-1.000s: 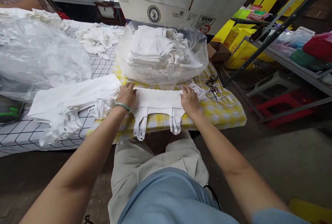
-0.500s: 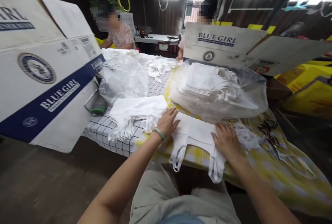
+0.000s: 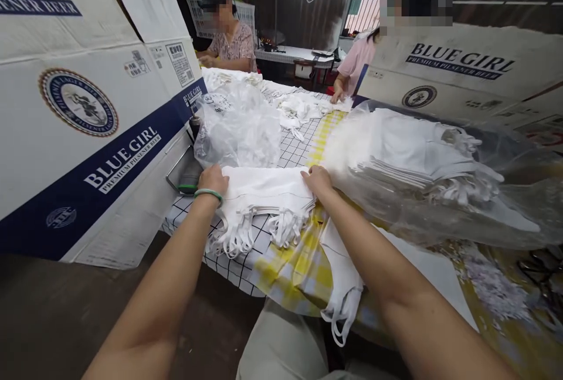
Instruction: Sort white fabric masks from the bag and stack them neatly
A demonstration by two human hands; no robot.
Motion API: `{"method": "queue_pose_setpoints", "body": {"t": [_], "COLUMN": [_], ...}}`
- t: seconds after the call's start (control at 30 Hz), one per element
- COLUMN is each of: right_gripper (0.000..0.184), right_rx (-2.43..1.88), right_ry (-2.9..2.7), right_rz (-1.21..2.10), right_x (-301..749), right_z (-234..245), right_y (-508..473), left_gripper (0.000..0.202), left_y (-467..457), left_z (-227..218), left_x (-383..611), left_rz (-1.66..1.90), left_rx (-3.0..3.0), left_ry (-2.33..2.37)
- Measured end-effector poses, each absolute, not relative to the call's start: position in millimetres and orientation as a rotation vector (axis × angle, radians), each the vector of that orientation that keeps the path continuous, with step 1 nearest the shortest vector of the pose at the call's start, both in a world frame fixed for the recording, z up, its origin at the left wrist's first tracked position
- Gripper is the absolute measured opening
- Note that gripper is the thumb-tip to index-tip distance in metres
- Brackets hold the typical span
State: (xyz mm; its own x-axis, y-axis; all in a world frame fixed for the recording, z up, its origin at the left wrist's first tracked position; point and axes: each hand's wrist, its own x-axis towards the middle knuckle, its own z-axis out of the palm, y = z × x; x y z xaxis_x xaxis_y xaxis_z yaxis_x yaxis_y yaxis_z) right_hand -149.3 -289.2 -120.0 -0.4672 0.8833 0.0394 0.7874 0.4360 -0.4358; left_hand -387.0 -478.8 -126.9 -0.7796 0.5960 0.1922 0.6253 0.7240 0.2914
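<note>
A stack of white cloth pieces with loop straps (image 3: 268, 185) lies on the checked tablecloth, straps hanging toward me. My left hand (image 3: 214, 180), a green bangle at its wrist, is closed at the stack's far left corner. At the far right corner, my right hand (image 3: 317, 180) pinches the edge of the top piece. How many layers the fingers hold is hidden. Under my right forearm, another white strapped piece (image 3: 342, 265) lies on the yellow checked cloth (image 3: 292, 280), partly covered by the arm.
A large printed carton (image 3: 105, 133) stands at left, another carton (image 3: 461, 66) behind at right. A clear plastic bag of white pieces (image 3: 409, 145) lies at right, a crumpled plastic bag (image 3: 241, 128) beyond the stack. Scissors (image 3: 543, 274) lie far right. Two people sit across the table.
Both my hands have left the single strapped piece and moved left to the stack's far corners, closing there. The view has turned left, so the cartons and bags appear shifted right.
</note>
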Motion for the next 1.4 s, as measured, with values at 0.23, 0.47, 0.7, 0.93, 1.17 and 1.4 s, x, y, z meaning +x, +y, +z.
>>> {"method": "queue_pose_setpoints", "body": {"t": [0.23, 0.47, 0.7, 0.93, 1.17, 1.4], "right_gripper": [0.024, 0.031, 0.017, 0.030, 0.033, 0.034], "right_rx": [-1.211, -1.074, -1.187, -0.735, -0.444, -0.335], "right_ry": [-2.590, -2.459, -2.301, -1.659, -1.431, -1.441], "right_rz": [-0.001, 0.142, 0.675, 1.362, 1.457, 1.228], "right_x": [-157.4, -155.2, -157.9, -129.5, -67.9, 24.0], "right_z": [-130.2, -133.0, -127.8, -92.6, -17.2, 44.2], "right_y": [-297.3, -298.0, -293.1, -319.2, -360.5, -375.5], "left_gripper": [0.024, 0.041, 0.035, 0.029, 0.018, 0.023], "left_y": [-469.4, -475.7, -485.8, -527.6, -578.8, -576.0], "left_z": [-125.4, -116.3, -104.5, -61.0, 15.4, 66.5], "left_x": [-391.9, -396.3, -395.4, -367.8, -321.9, -259.1], "left_rz": [-1.081, -2.124, -2.211, -2.242, -2.129, -2.440], "left_rx": [-0.835, -0.519, -0.612, -0.826, -1.187, -1.404], "left_ry": [-2.859, -2.927, -2.886, -2.420, -2.135, -1.836]}}
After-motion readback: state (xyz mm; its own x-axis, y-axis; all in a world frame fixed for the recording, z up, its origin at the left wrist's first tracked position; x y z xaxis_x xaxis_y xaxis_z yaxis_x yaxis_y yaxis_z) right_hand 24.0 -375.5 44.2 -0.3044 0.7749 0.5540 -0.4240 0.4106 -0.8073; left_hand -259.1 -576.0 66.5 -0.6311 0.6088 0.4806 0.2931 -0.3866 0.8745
